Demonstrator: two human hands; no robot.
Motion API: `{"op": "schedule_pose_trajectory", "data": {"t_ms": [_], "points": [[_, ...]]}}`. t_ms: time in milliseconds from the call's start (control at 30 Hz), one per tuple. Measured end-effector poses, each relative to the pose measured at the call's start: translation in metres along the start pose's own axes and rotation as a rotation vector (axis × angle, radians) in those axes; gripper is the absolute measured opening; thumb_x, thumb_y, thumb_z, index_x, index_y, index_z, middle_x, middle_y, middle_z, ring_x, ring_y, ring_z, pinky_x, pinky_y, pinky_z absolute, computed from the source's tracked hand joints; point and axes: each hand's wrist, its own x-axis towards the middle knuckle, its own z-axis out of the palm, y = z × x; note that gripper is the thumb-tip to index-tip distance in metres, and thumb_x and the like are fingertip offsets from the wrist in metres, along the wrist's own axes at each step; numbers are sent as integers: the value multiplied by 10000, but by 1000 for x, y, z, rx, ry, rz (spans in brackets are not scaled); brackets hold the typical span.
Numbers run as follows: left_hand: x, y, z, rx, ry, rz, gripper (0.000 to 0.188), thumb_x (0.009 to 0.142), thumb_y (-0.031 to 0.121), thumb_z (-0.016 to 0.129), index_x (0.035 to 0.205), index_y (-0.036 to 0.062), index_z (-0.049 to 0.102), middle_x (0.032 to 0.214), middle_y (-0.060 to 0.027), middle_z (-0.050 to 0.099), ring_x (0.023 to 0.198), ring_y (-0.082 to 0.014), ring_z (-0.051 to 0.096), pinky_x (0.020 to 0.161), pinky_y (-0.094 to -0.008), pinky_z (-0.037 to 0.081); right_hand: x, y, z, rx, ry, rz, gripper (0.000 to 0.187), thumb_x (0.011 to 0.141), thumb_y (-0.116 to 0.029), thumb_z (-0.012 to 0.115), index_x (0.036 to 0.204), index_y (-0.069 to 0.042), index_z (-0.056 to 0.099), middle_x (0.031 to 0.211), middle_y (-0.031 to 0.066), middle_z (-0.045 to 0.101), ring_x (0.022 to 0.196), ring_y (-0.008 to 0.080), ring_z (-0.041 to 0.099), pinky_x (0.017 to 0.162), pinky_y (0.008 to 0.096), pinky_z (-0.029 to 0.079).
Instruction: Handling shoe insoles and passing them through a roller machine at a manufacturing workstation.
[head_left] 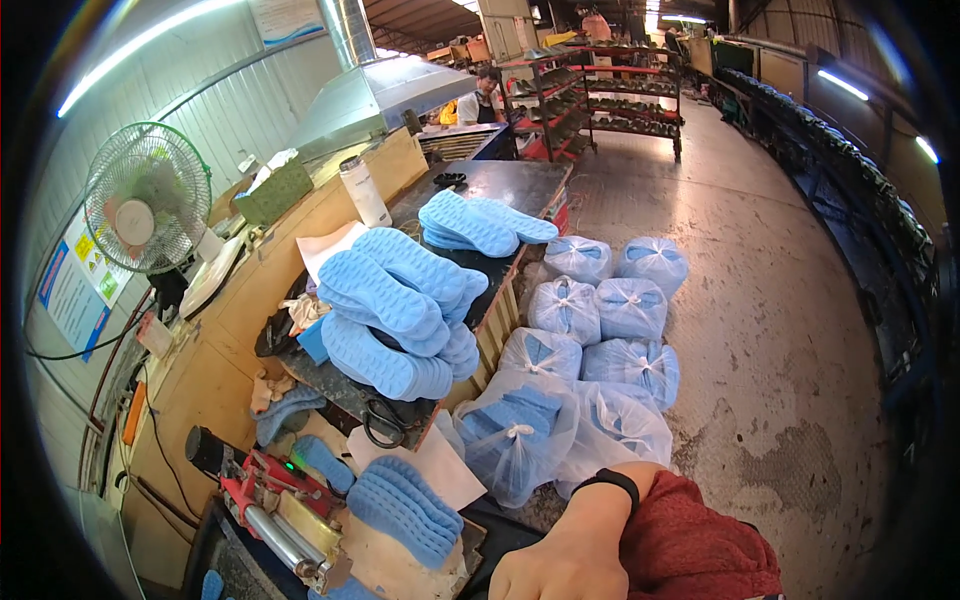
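- Cannot tell the opening of the grip on the right hand (562, 572): shows only the back and knuckles, with fingertips cut off at the near edge.
- Cannot confirm anything held, either.
- Find no left hand in view, so leave that grip unjudged.
- Look just left of the right hand for the near stack of blue insoles (405, 512), overlapping in a row on a tan sheet (388, 578), apparently apart from the knuckles.
- See more insoles heaped in a large pile (385, 300) on the dark tabletop (500, 178), farther off, and others inside knotted clear bags (515, 465) on the floor (740, 330) to the right.
- To handle the near stack well, probably best to pinch both long sides lightly, lifting only a few at once to avoid slipping.
- Likely wise to line up heels and toes before setting down.
- Better to keep fingers and the black wristband (618, 483) away from the metal rollers (275, 537), just left of the stack.
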Motion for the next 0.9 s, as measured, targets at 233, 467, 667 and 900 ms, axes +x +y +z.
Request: {"op": "schedule_pose_trajectory", "data": {"t_ms": [233, 467, 667, 900], "points": [[-5, 2, -3, 10, -32, -31, 428, 958, 347, 519, 965, -58, 658, 909, -217, 677, 778, -333, 609, 751, -412, 472, 4, -29, 3, 141, 115, 429, 222, 956, -195, 521, 852, -64, 667, 858, 55, 638, 647, 189, 595, 520, 285, 467], [-10, 10, -3, -64, 16, -25, 417, 955, 332, 534, 936, -63, 668, 893, -216, 679, 781, -329, 613, 754, -402, 478, 5, -27, 4, 150, 102, 446, 227, 959, -192, 513, 844, -67, 662, 850, 51, 633, 636, 181, 587, 510, 283, 457], [-8, 5, -1, -52, 38, -16, 397, 950, 317, 548, 932, -61, 670, 885, -208, 682, 774, -315, 615, 745, -394, 484, 0, -27, 8, 152, 119, 455, 233, 962, -193, 508, 843, -65, 661, 848, 48, 632, 631, 180, 583, 509, 283, 453], [-2, -2, 5, -64, 22, -31, 424, 953, 338, 533, 836, -50, 660, 788, -182, 671, 699, -299, 592, 712, -401, 473, 4, -25, -5, 180, 22, 464, 232, 964, -194, 508, 855, -65, 667, 855, 45, 633, 642, 180, 586, 506, 282, 447]]}}
